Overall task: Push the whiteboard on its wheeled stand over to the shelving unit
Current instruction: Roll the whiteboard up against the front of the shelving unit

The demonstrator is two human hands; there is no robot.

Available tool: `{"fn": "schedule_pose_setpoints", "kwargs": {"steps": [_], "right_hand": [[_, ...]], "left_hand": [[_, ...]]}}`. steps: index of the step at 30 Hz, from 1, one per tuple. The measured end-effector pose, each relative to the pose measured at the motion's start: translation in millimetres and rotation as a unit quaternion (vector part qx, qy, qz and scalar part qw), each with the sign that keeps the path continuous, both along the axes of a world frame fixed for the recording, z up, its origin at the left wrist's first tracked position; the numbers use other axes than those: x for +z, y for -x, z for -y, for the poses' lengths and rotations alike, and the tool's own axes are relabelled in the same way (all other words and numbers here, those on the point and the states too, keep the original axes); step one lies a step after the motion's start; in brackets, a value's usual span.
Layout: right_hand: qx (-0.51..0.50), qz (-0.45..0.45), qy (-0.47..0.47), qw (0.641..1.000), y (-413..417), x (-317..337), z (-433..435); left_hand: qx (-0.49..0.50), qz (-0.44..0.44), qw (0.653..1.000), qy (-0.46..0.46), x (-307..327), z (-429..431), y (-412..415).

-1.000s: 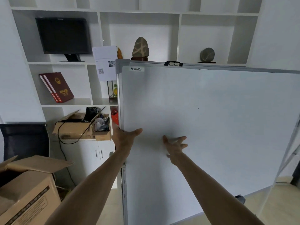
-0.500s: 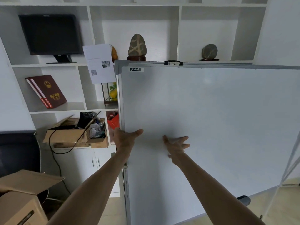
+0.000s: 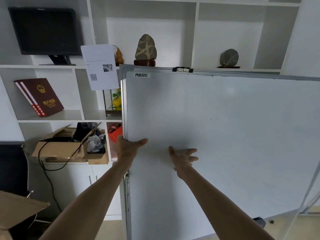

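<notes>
A large whiteboard (image 3: 233, 127) with a grey metal frame fills the right of the head view, standing close in front of the white shelving unit (image 3: 97, 116). My left hand (image 3: 127, 147) grips the board's left frame edge, thumb on the front face and fingers hidden behind. My right hand (image 3: 181, 157) lies flat against the board's face with fingers spread. A wheel of the stand (image 3: 259, 221) shows under the board's lower edge. The stand's frame (image 3: 308, 196) runs down at the right.
The shelves hold a black monitor (image 3: 45, 30), a red book (image 3: 40, 96), two stones (image 3: 145, 47), a taped paper sheet (image 3: 99, 66) and open cardboard boxes with a cable (image 3: 69, 146). Another cardboard box (image 3: 15, 210) stands at lower left beside a black chair (image 3: 12, 168).
The shelving unit looms larger and the cardboard box at lower left slides out of view: the board and I have moved closer to the shelves. Both hands stay in place on the board.
</notes>
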State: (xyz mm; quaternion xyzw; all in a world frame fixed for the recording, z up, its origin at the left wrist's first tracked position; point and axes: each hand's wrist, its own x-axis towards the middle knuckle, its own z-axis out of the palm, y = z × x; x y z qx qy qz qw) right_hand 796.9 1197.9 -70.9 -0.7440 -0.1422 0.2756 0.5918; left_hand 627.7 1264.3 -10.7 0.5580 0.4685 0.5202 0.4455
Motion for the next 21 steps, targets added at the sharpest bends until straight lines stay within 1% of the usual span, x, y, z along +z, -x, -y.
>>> {"fn": "schedule_pose_setpoints", "kwargs": {"steps": [6,10,13,16,21], "right_hand": [[-0.007,0.007,0.005,1.000,-22,1,-36],[-0.010,0.009,-0.004,1.000,-32,3,-56],[-0.029,0.003,0.012,1.000,-41,7,-74],[-0.050,0.007,0.004,0.999,-51,9,-96],[-0.081,0.006,0.011,0.997,-62,14,-122]], "left_hand": [[-0.013,-0.007,1.000,0.010,2,-35,-22],[-0.023,-0.011,1.000,0.001,-2,-67,-33],[-0.039,-0.014,0.999,-0.007,-6,-93,-46],[-0.049,-0.016,0.999,-0.011,-9,-120,-59],[-0.039,-0.016,0.999,-0.017,-5,-146,-77]]}}
